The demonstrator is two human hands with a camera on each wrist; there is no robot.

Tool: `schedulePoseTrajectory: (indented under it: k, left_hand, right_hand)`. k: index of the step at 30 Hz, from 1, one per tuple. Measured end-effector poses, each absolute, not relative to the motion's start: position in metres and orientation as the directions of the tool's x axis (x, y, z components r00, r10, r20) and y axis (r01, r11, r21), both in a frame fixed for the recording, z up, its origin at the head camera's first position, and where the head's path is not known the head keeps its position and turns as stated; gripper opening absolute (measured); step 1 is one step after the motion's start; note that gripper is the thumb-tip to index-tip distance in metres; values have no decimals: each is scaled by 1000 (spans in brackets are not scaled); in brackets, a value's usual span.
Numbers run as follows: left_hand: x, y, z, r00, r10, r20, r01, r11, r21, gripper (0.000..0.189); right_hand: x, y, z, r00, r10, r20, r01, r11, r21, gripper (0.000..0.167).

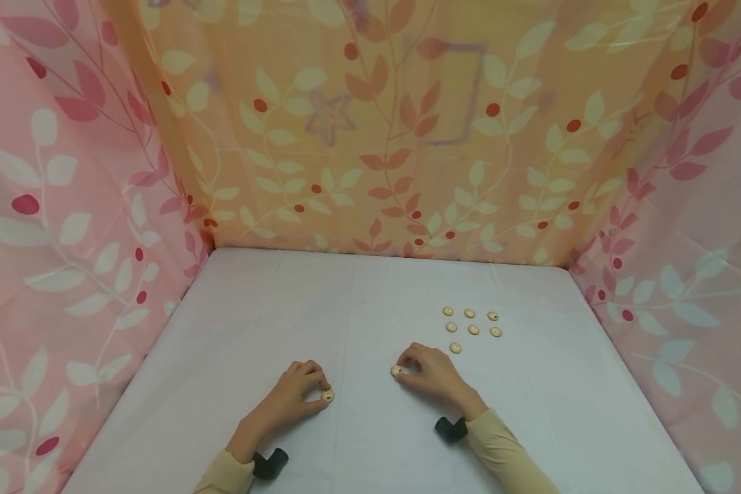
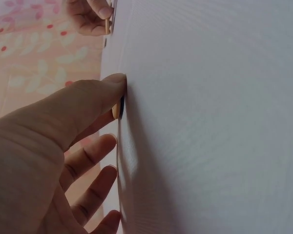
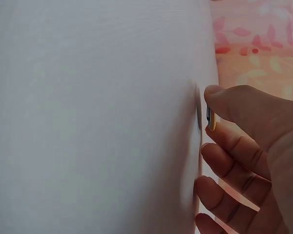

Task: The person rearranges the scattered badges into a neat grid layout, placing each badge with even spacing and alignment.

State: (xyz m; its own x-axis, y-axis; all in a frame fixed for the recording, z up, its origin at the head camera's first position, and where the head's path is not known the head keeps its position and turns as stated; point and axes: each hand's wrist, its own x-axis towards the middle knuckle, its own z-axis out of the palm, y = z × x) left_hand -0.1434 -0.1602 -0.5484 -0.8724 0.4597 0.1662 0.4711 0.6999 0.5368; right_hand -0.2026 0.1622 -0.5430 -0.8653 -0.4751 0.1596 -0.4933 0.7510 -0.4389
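Note:
On the left side of the white table, my left hand [image 1: 296, 392] pinches a small round pale-yellow disc [image 1: 328, 396] between thumb and index finger. In the left wrist view this disc [image 2: 116, 108] has a dark underside and sits at the tabletop, its other fingers spread loosely. Right of centre, my right hand [image 1: 431, 374] pinches a similar disc [image 1: 396, 370] by its edges. The right wrist view has that disc [image 3: 212, 118] on edge-on display, a little off the surface, over a shadow. Dark marks on the discs' faces are too small to read.
Several matching discs [image 1: 473, 330] lie in loose rows beyond my right hand. The white table [image 1: 284, 302] meets an orange leaf-patterned curtain [image 1: 377, 137] at the back, with pink ones [image 1: 55, 240] at the sides. A black band piece [image 1: 270, 464] is at each wrist.

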Motion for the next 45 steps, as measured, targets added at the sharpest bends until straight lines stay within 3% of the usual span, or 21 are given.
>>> schedulePoseTrajectory:
  k: [45]
  left_hand:
    - [-145, -160, -549, -872, 461, 162, 469, 695, 545, 16]
  right_hand:
    - [-194, 232, -541, -921, -322, 219, -387, 819, -424, 20]
